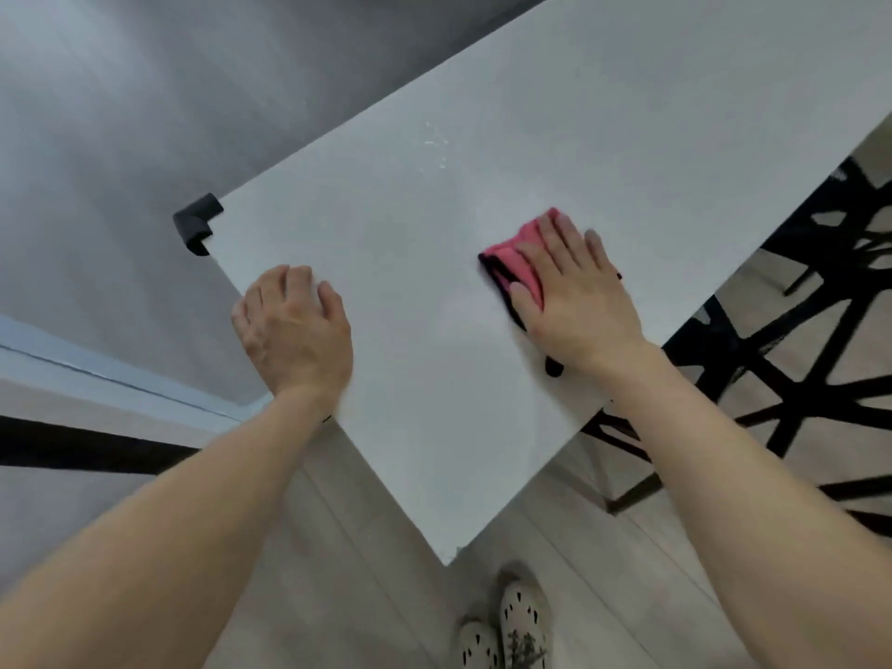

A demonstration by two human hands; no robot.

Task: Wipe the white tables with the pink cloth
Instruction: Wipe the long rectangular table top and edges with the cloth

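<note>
Corner guard (197, 223) (black) on table (386, 224)

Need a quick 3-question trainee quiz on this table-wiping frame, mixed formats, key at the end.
1. True or false: the right hand presses the folded pink cloth with black trim flat on the white rectangular table.
2. The left hand rests: A) on the cloth B) at the table's edge C) on the black rubber corner guard.
3. Fill in: faint white specks lie ___ the cloth, farther from the person.

Key: 1 true; 2 B; 3 beyond.
</note>
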